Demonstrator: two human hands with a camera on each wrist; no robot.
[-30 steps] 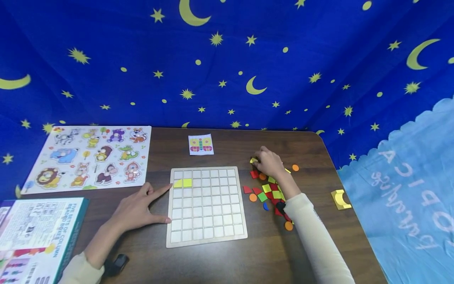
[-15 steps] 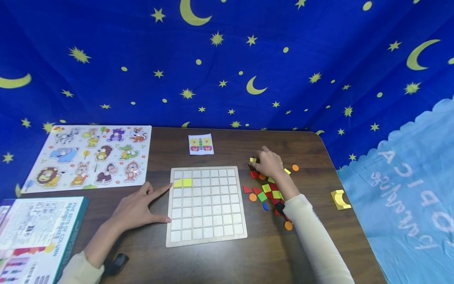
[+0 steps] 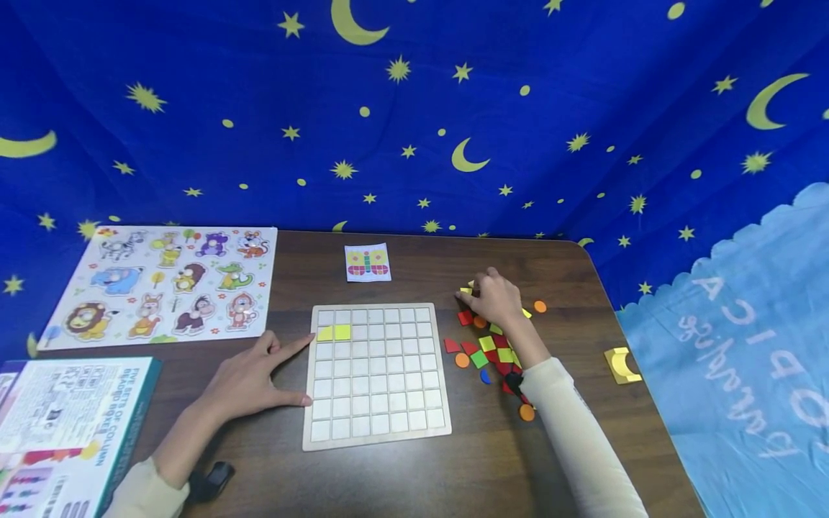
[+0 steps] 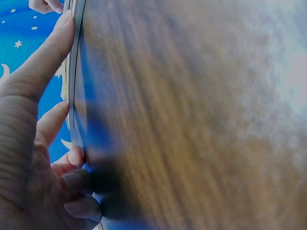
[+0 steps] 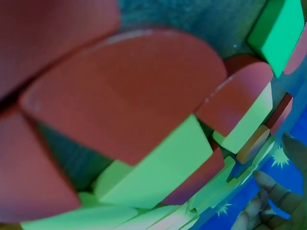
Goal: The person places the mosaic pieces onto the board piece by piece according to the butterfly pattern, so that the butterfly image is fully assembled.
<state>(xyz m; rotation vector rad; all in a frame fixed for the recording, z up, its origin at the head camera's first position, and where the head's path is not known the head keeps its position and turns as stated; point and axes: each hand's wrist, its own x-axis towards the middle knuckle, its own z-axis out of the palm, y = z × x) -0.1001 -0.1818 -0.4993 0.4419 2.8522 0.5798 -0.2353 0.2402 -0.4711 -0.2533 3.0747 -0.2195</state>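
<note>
A square wooden grid board (image 3: 378, 442) lies on the table, with two yellow tiles (image 3: 342, 332) side by side in its second row. My left hand (image 3: 249, 381) rests at the board's left edge, thumb and index finger spread and touching it; the left wrist view shows the other fingers bent under. My right hand (image 3: 497, 296) is at the far end of a pile of coloured pieces, beside a yellow piece (image 3: 466, 291). In the right wrist view a gap shows between thumb and fingers (image 5: 271, 187). Red quarter-round pieces (image 5: 129, 91) fill much of that view.
A small butterfly pattern card (image 3: 367, 262) lies behind the board. An animal puzzle board (image 3: 162, 288) and a box (image 3: 71, 424) occupy the left side. Orange discs (image 3: 540, 306) and a green square (image 3: 479, 359) lie near the pile. A yellow block (image 3: 622, 365) sits at the right edge.
My right hand has shifted slightly to the right, and its thumb now stands farther from the fingers, with yellow pieces showing between. The left hand and board stay put.
</note>
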